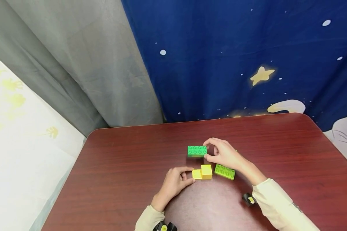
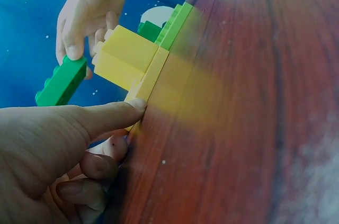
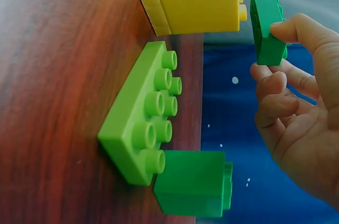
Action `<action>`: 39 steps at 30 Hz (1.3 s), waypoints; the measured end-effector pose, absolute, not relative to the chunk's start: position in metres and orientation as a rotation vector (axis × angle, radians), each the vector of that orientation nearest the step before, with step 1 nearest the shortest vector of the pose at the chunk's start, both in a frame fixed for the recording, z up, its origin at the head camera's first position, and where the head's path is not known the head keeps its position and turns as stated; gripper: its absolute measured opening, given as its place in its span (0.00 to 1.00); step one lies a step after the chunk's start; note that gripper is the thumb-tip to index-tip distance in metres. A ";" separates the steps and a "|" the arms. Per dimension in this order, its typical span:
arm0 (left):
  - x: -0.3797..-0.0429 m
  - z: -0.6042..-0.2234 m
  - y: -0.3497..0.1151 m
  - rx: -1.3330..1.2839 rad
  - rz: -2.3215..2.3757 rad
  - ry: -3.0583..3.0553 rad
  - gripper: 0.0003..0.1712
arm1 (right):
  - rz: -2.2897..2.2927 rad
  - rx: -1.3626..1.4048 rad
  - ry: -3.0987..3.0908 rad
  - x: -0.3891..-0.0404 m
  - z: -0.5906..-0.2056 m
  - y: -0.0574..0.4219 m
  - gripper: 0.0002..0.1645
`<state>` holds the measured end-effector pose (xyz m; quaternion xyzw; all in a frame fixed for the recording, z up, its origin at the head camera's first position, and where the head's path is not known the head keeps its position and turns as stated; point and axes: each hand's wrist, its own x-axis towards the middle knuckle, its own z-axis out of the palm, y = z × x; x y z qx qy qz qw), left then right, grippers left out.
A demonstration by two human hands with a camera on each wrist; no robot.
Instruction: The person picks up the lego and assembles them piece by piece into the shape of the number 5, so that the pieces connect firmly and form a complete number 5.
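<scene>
Right grip [image 1: 224,154] on brick [image 1: 196,150], green block [image 3: 193,181] clearest from right wrist

Indoor space with starry curtain [image 1: 214,64]

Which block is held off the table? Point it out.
The green eight-stud brick, pinched in the right hand; the lime-green brick, other green block and yellow stack rest on the table.

My green brick [image 1: 196,150] and yellow bricks [image 1: 206,172] are smooth plastic. My wood-grain tabletop [image 1: 127,166] looks glossy, the starry cloth curtain [image 1: 219,73] matt.
</scene>
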<state>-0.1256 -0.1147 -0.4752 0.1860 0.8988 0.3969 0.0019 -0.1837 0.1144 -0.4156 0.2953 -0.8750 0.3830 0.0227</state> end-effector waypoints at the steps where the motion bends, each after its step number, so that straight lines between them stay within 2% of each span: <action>1: -0.125 -0.475 -0.115 0.584 1.249 2.820 0.18 | 1.190 0.912 -2.709 -0.183 -0.416 0.115 0.19; 39: -0.125 -0.475 -0.116 0.586 1.269 2.812 0.17 | 1.342 0.885 -2.697 -0.146 -0.428 0.128 0.19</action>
